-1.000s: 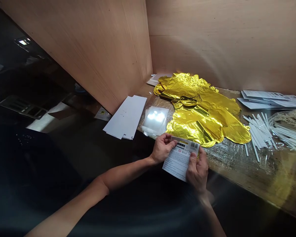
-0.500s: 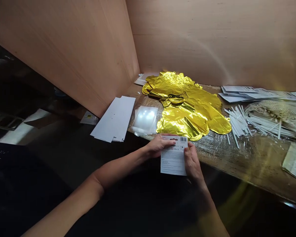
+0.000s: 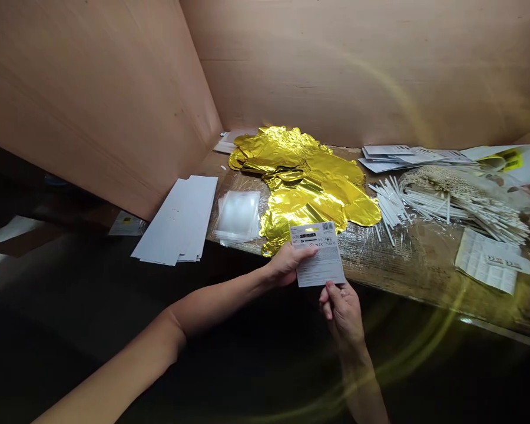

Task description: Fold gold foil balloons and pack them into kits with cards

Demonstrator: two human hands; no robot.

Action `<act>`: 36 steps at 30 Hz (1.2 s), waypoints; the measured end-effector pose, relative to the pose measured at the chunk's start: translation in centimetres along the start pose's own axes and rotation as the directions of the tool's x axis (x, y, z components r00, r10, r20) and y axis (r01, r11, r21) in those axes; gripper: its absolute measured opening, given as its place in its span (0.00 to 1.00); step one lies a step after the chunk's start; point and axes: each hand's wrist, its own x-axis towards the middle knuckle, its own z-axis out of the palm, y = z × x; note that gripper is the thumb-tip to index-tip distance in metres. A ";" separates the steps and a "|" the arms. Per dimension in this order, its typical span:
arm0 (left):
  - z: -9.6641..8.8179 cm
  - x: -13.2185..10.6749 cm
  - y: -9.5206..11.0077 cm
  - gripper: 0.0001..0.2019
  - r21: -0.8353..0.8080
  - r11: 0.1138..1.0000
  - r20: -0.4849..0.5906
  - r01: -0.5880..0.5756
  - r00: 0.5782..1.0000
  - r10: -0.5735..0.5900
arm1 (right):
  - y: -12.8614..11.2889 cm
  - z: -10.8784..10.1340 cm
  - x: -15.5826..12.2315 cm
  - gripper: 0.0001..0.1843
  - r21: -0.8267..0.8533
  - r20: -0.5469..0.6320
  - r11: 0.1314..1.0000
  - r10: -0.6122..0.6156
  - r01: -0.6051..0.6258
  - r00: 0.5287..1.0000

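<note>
A white printed card [image 3: 318, 268] with a hang slot, small symbols and a barcode is held up in front of the bench. My left hand [image 3: 289, 262] grips its left side, thumb lying across the print and the other fingers behind. At the card's lower right edge is my right hand [image 3: 345, 309], its fingers curled and thumb tip overlapping the edge. Just beyond the card lies a heap of shiny gold foil balloons [image 3: 309, 188], flat and overlapping. To the left of them is a stack of clear plastic sleeves [image 3: 238, 213].
White card sheets [image 3: 176, 221] overhang the bench's front edge at left. White sticks [image 3: 391, 203] and a larger bundle of sticks in plastic [image 3: 463, 200] lie right. Printed cards [image 3: 406, 156] are piled behind them, folded leaflets [image 3: 486, 259] in front. Wooden panels [image 3: 357, 70] enclose the bench.
My right hand has slid from the card's right side down to its lower edge. The card has risen slightly, uncovering its upper print. The view has shifted right.
</note>
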 end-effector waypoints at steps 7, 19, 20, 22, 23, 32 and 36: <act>0.7 1.4 -2.8 0.27 0.344 0.939 0.158 0.024 0.984 -0.083 | 0.9 -1.6 -0.9 0.21 0.121 -0.190 0.987 -0.081 0.106 0.978; 0.9 5.8 -1.7 0.30 0.723 0.094 0.690 -0.685 0.723 -0.040 | 4.1 -4.4 0.1 0.27 0.171 -0.319 0.982 -0.023 0.082 0.948; 0.9 5.9 -1.9 0.28 0.719 0.074 0.695 -0.691 0.718 -0.045 | 4.3 -4.4 0.1 0.27 0.175 -0.270 0.983 -0.009 0.059 0.963; 0.8 5.8 -1.9 0.24 0.696 0.041 0.718 -0.717 0.694 -0.056 | 4.5 -4.3 0.0 0.26 0.167 -0.212 0.984 -0.023 0.059 0.977; 0.8 5.6 -1.9 0.22 0.683 0.028 0.730 -0.730 0.681 -0.064 | 4.6 -4.2 0.0 0.27 0.153 -0.225 0.984 -0.054 0.090 0.973; 2.3 5.5 -1.6 0.22 0.673 0.010 0.739 -0.740 0.671 -0.062 | 4.9 -3.4 1.0 0.31 0.128 -0.502 0.958 -0.160 0.256 0.850; 2.0 6.1 -2.2 0.23 0.673 0.002 0.738 -0.740 0.671 -0.063 | 5.8 -4.6 1.4 0.31 0.058 -0.524 0.976 -0.148 0.208 0.839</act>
